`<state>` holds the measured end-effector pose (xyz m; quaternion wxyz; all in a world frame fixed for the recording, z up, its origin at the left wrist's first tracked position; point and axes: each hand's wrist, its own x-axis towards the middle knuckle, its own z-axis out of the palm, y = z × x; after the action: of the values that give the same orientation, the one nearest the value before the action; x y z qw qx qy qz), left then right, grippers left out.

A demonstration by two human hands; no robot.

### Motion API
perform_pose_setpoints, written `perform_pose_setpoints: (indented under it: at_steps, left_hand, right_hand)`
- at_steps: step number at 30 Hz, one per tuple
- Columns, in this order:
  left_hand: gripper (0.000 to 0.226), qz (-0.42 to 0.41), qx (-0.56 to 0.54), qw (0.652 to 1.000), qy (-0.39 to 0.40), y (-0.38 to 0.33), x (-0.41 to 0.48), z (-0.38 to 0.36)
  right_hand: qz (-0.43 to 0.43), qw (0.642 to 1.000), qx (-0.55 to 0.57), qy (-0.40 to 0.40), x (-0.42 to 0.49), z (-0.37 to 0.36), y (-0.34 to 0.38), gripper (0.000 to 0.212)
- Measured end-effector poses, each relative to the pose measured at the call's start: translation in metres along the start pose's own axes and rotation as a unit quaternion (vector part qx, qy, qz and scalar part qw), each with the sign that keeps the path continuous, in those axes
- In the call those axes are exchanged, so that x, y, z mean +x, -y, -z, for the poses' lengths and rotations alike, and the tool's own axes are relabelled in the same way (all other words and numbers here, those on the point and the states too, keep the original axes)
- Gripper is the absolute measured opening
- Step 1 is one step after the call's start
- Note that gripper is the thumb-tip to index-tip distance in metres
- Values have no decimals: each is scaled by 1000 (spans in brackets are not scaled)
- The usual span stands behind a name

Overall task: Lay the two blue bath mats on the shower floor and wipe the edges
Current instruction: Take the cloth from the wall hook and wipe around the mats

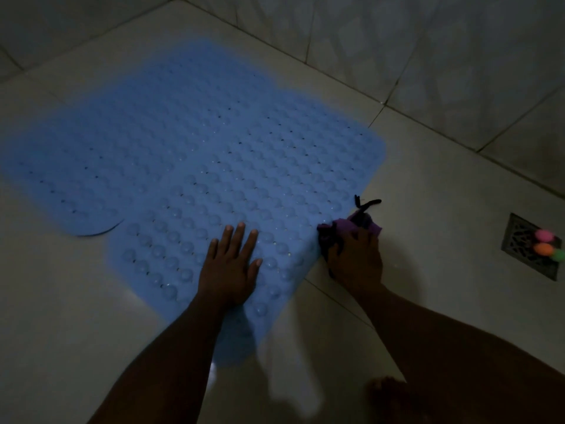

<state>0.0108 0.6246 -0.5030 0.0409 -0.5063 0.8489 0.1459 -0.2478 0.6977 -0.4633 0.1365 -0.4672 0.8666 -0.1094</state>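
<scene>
Dim light, pale tiled shower floor (428, 209). We are pressing the left hand (230, 264) flat on the near mat (244, 166), fingers straight and spread, grasping nothing, close to its near right side. We are clutching a bunched purple-and-dark cloth (348, 229) in the right hand (357, 261), fingers curled round it, and holding it against the mat's right edge where rubber meets tile. The far mat (91, 148) is lying to the left and behind. The two are meeting or overlapping, and we are not managing to tell which is on top. Risks we are watching: the cloth is working along a thin rim, so a stroke angled inward is likely to catch it and lift or fold it. The flat left hand is the only thing pinning the sheet, and it is sitting well short of the far right corner, so that corner may be creeping as we wipe. A loose dark strand is trailing from the cloth over the tile and could be snagging under the rim. Round domes are showing on top; if those are suction cups, the mat is lying wrong way up and gripping nothing. To the right, well apart, the floor drain (519, 237) is carrying small coloured balls (544, 243); a wide sweep could be knocking them off.
</scene>
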Motion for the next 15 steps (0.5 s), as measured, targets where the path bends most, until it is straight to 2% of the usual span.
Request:
perform_pose_setpoints:
  at_steps: [3, 6, 12, 15]
  left_hand:
    - [74, 6, -19, 1000, 0, 0, -10, -1]
    - [72, 10, -27, 1000, -12, 0, -22, -4]
    - [66, 14, -31, 999, 19, 4, -46, -3]
    - [70, 24, -42, 998, 27, 2, -64, -3]
  right_hand:
    - [43, 999, 15, -15, -18, 0, 5, 46]
    - [68, 997, -15, -15, -45, -10, 12, 45]
    - [166, 984, -49, 38, -105, -29, 27, 39]
    - [206, 975, -32, 73, -130, -34, 38, 36]
